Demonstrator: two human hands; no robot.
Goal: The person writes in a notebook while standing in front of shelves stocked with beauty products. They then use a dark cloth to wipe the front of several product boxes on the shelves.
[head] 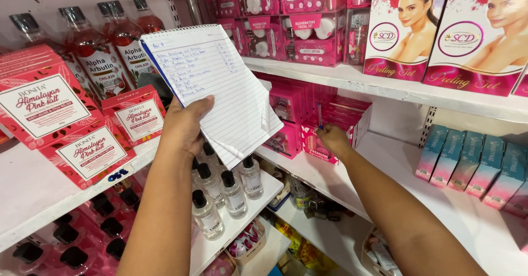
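Left hand (pixel 184 125) grips notepad (pixel 212 86) upright; right hand (pixel 331 138), fingers pinching pen (pixel 320 115), touches pink boxes (pixel 335 123) just ahead on shelf (pixel 385 160).

White shelves (pixel 385 86) fill my view, running from the upper middle down to the lower right of the frame, with another white shelf board (pixel 33 193) at the lower left. A slotted metal upright (pixel 426 125) stands right of centre. Light is bright and even.

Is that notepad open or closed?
Open: the spiral notepad, held up by the left hand, shows a lined, handwritten page.
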